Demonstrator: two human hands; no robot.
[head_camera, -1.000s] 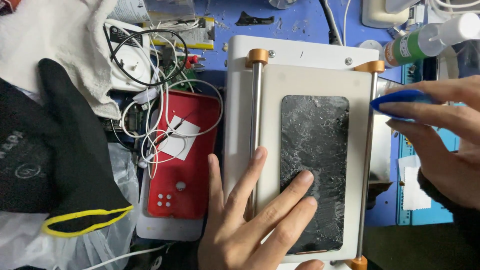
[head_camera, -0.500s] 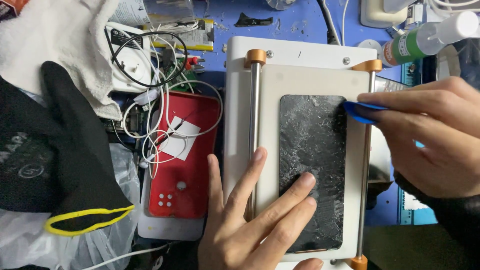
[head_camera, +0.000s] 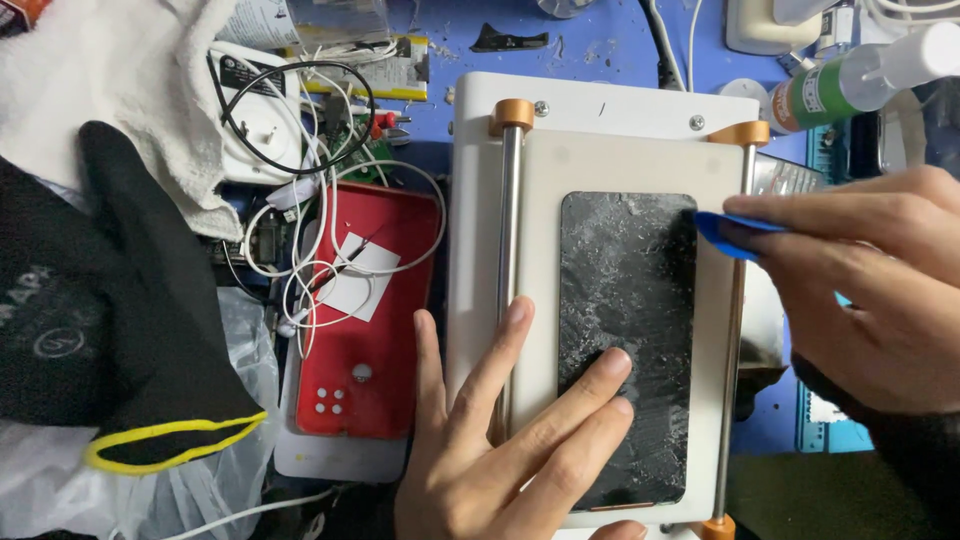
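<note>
A dark, cracked phone screen (head_camera: 625, 300) lies flat on a white separator machine (head_camera: 600, 130) with two metal rods and orange end caps. My left hand (head_camera: 500, 440) rests spread on the plate, two fingertips pressing the lower part of the screen. My right hand (head_camera: 870, 290) pinches a thin blue plastic pick (head_camera: 730, 235), its tip touching the screen's upper right edge.
A red phone back cover (head_camera: 365, 330) with white cables (head_camera: 300, 290) lies left of the machine. A black glove with a yellow cuff (head_camera: 130, 330) and a white cloth (head_camera: 110, 90) are at far left. A green-labelled bottle (head_camera: 850, 80) lies at top right.
My right hand has moved left with the blue pick, bringing its tip from beyond the right rod to the screen's upper right edge. My left hand has stayed put.
</note>
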